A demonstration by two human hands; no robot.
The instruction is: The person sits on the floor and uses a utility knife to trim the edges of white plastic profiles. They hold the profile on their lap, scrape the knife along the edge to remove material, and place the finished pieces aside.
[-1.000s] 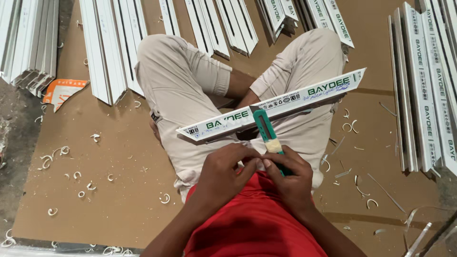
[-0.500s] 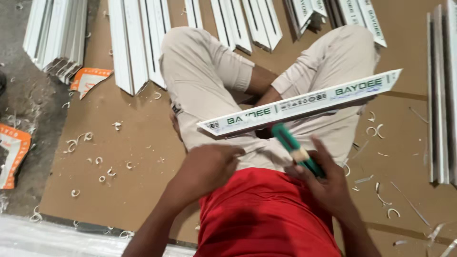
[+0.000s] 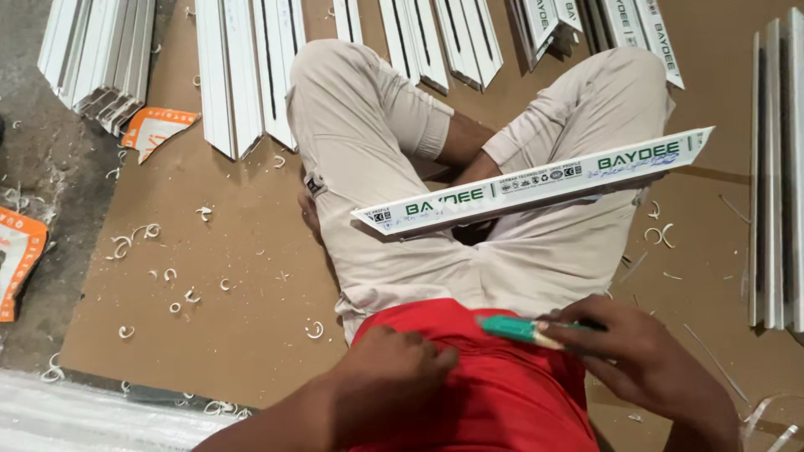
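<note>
White plastic, a long profile strip [image 3: 536,186] with green lettering on its face, lies across the person's crossed legs in the head view, ahead of both hands and apart from them. Its long axis runs crosswise, from a pointed end low on the left-hand side up to a cut end on the right-hand side, so it is slanted. The right hand [image 3: 645,356] sits low against the red shirt [image 3: 502,393], fingers closed around a green-handled knife [image 3: 523,330] whose tip points left toward the other hand. The left hand [image 3: 389,368] rests on the shirt, fingers curled loosely, holding nothing. Both are about as far from the strip; the right lies below its middle, the left below its lower end. Beyond the knees more white strips [image 3: 251,75] lie in rows on the brown board floor [image 3: 243,335], with curled shavings [image 3: 126,244] out to the left
</note>
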